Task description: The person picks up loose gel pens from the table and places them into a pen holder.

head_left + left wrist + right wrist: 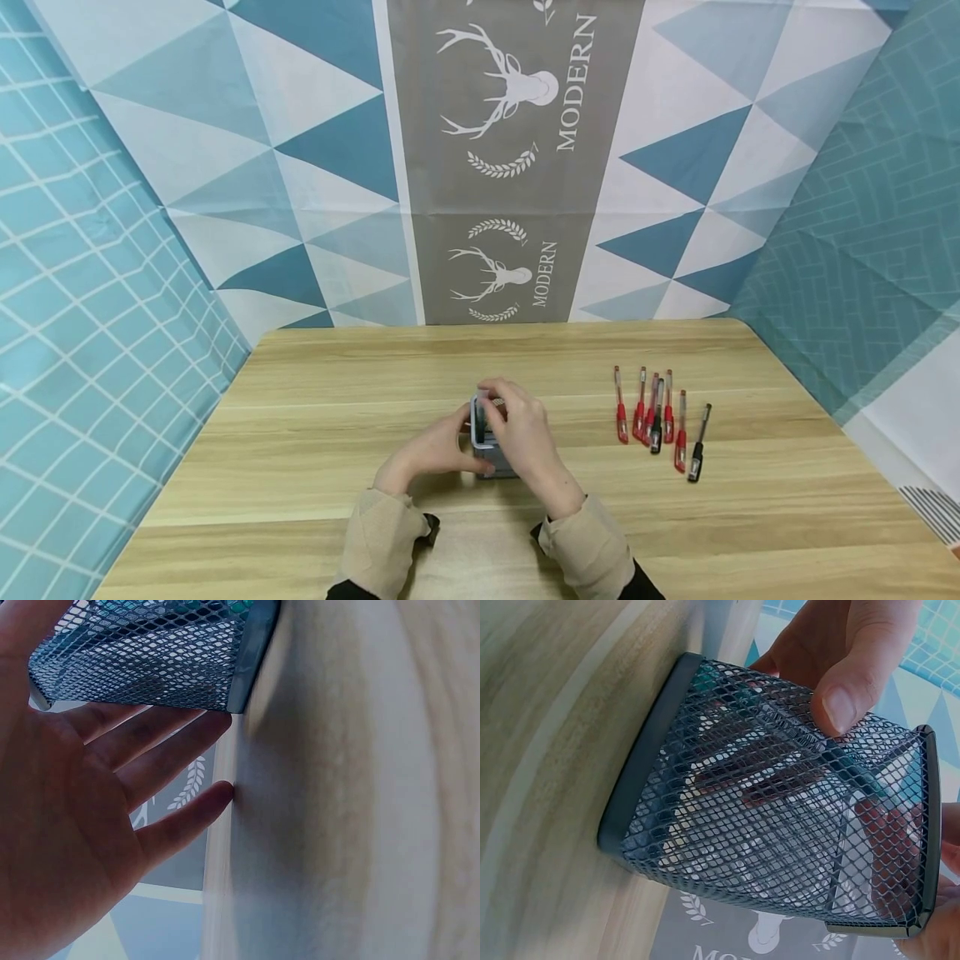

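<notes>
A dark wire-mesh pen holder (757, 802) stands on the table in front of me. My left hand (438, 450) grips it from the left, thumb on the near side and the fingers spread along the far side (150, 765). A slender green pen (810, 735) leans inside, seen through the mesh. At the holder's rim, my right hand (521, 425) pinches the pen's upper end, with the fingertips partly in the opening. The fingers hide much of the contact in the head view.
To the right on the wooden table (300, 417) lie several red pens (621, 421) and two black pens (696, 458), some of them overlapping. A patterned cloth (337, 167) hangs behind the table, with blue cloths at both sides.
</notes>
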Demonstrator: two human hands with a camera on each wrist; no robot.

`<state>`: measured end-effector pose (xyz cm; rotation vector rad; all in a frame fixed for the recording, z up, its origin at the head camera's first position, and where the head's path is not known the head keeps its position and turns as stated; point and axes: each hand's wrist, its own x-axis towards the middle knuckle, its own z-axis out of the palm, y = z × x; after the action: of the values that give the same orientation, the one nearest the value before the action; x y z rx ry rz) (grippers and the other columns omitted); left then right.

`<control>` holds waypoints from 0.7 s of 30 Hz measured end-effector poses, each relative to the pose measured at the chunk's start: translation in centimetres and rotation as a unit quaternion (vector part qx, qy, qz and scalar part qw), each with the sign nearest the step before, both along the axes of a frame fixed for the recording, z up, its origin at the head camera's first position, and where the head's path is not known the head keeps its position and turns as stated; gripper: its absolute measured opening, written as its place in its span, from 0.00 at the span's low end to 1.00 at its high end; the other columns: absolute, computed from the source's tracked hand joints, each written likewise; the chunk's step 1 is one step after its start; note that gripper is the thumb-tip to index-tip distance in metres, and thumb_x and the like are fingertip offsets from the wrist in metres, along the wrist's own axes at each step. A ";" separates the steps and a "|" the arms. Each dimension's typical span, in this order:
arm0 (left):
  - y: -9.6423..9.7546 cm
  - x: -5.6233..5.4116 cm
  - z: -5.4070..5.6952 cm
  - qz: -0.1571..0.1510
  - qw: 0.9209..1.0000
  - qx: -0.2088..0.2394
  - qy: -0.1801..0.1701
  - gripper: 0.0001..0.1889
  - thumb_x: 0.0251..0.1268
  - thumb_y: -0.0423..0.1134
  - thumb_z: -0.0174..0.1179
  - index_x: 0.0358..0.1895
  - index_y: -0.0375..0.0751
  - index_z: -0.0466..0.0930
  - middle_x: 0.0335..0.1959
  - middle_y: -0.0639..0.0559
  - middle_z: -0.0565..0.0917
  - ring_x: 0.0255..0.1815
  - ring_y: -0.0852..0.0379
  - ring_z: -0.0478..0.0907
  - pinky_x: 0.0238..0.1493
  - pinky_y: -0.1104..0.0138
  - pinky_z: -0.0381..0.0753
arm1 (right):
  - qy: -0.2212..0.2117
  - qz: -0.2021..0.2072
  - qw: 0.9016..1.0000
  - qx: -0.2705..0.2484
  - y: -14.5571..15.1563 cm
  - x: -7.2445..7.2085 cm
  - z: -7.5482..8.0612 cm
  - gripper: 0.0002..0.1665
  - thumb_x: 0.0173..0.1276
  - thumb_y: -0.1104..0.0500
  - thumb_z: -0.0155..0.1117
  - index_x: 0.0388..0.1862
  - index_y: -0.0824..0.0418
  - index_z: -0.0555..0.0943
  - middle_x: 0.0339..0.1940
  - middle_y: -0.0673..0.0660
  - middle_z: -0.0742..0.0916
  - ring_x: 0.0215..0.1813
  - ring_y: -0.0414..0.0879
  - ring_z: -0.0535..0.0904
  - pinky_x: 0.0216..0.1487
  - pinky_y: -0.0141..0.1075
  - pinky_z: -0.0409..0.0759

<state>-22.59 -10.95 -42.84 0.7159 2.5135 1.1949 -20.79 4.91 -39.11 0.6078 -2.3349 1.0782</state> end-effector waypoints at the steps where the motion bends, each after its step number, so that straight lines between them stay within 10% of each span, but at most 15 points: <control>1: 0.0 0.0 0.0 -0.001 1.000 0.000 0.001 0.49 0.42 0.51 0.71 0.69 0.51 0.52 0.57 0.50 0.73 0.56 0.49 0.70 0.56 0.57 0.70 | 0.001 0.000 1.000 0.001 0.0 0.0 0.0 0.10 0.62 0.65 0.60 0.43 0.60 0.80 0.37 0.55 0.85 0.32 0.41 0.82 0.29 0.22 0.77; 21: 0.1 0.0 0.1 0.002 1.000 -0.007 0.000 0.52 0.43 0.51 0.70 0.71 0.47 0.48 0.58 0.47 0.72 0.57 0.49 0.70 0.57 0.54 0.70 | -0.003 0.003 0.999 0.048 0.2 -0.2 -0.4 0.21 0.62 0.66 0.59 0.55 0.61 0.76 0.34 0.55 0.84 0.30 0.41 0.79 0.26 0.21 0.75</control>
<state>-22.62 -10.83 -42.79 0.7082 2.5206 1.1784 -21.00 5.14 -39.49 0.6482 -2.4025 0.9756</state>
